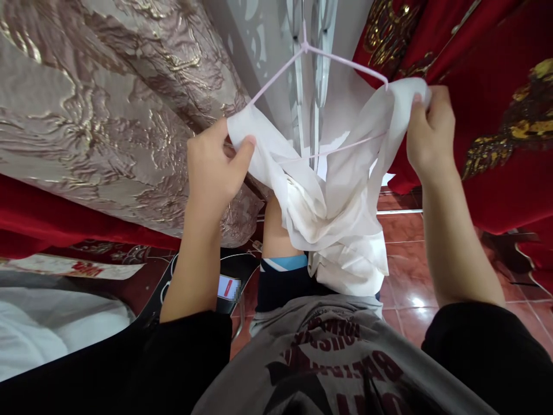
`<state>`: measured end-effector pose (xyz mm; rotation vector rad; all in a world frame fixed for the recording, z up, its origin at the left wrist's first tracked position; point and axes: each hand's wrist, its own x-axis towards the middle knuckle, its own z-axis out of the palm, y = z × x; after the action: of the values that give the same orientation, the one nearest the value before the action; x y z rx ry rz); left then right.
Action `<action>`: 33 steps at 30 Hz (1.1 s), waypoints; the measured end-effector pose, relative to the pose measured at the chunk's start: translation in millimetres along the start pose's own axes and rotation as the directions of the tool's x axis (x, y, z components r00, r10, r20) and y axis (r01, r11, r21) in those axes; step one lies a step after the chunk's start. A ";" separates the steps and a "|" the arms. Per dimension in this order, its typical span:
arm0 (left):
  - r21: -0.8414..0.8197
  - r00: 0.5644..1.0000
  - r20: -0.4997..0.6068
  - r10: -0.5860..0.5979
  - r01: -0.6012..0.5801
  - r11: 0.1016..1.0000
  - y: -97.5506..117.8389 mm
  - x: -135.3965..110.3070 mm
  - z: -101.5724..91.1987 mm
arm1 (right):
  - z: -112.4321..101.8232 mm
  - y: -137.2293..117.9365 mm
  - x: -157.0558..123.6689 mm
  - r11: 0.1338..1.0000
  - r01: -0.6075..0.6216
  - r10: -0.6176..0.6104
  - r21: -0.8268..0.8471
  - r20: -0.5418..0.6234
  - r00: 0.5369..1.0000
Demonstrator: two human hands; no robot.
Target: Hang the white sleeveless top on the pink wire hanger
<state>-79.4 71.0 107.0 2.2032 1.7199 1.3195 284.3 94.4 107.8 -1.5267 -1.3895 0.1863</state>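
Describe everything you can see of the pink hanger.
The pink hanger is thin and pale, and looks like coated wire. Its neck rises to the picture's top edge, where the view cuts off. Two shoulders slope down from a joint to the white cloth, which partly hides them; a thin lower bar crosses the cloth's opening. It sits between the left grip and right grip, both holding the cloth; whether either touches it is hidden.
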 end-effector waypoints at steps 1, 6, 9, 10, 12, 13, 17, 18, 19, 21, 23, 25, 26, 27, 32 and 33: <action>0.004 1.000 -0.007 0.010 -0.010 1.000 0.0 0.1 -1.4 | 1.9 -4.1 0.8 0.999 0.018 -0.019 -0.037 -0.018 1.000; -0.015 1.000 -0.027 -0.010 0.009 1.000 -0.2 -0.5 -4.0 | 14.5 -33.1 -7.6 0.968 0.140 -0.124 -0.206 0.091 0.988; -0.012 0.999 -0.043 -0.026 0.025 1.000 0.3 -0.9 -1.9 | 21.3 -44.9 -22.5 0.941 0.209 -0.173 -0.265 0.152 0.973; 0.000 0.998 -0.062 -0.018 0.018 1.000 0.4 -0.8 -1.5 | 23.0 -45.7 -28.2 0.929 0.252 -0.211 -0.273 0.170 0.963; 0.041 0.994 -0.110 0.018 -0.013 0.999 -0.2 0.0 -1.7 | 24.9 -42.9 -39.3 0.899 0.347 -0.298 -0.267 0.209 0.931; 0.064 0.990 -0.132 0.041 -0.033 0.997 -0.9 0.5 -2.4 | 25.1 -39.8 -44.8 0.884 0.390 -0.336 -0.258 0.232 0.913; 0.051 0.987 -0.148 0.066 -0.059 0.997 -4.9 0.7 -3.9 | 24.5 -27.0 -68.4 0.859 0.461 -0.397 -0.222 0.280 0.874; -0.002 0.988 -0.141 0.059 -0.060 0.998 -6.0 -0.3 -3.3 | 24.6 -25.4 -75.2 0.862 0.464 -0.395 -0.202 0.306 0.866; -0.059 0.990 -0.130 0.051 -0.059 0.996 -7.0 -1.7 -2.2 | 24.8 -24.8 -82.3 0.868 0.466 -0.389 -0.173 0.348 0.853; -0.141 0.993 -0.111 0.035 -0.050 0.989 -8.6 -5.4 0.2 | 25.0 -27.1 -96.4 0.882 0.461 -0.371 -0.102 0.451 0.811; -0.141 0.996 -0.086 0.001 -0.013 0.990 -9.2 -8.8 1.5 | 23.6 -32.7 -107.2 0.897 0.442 -0.366 -0.027 0.517 0.774; -0.110 0.998 -0.051 -0.037 0.031 0.993 -8.8 -11.0 0.8 | 20.4 -37.8 -110.8 0.909 0.416 -0.380 0.033 0.480 0.791; -0.098 0.998 -0.041 -0.044 0.040 0.994 -8.4 -11.5 0.0 | 18.7 -38.4 -109.0 0.914 0.403 -0.387 0.049 0.409 0.826; -0.090 0.999 -0.033 -0.044 0.041 0.995 -8.0 -11.7 -0.9 | 17.3 -36.7 -104.7 0.920 0.388 -0.386 0.054 0.303 0.871; -0.088 0.998 -0.044 -0.037 0.033 0.996 -7.0 -10.8 -1.9 | 22.2 7.0 -63.0 0.982 0.155 -0.107 0.107 -0.359 0.927; -0.091 0.998 -0.042 -0.047 0.043 0.995 -7.0 -10.6 -1.5 | 24.9 18.5 -55.8 0.981 0.053 0.020 0.185 -0.371 0.928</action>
<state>-85.9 64.3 98.3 2.0905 1.6791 1.4164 261.3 66.4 55.2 -1.3085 -1.0495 0.0157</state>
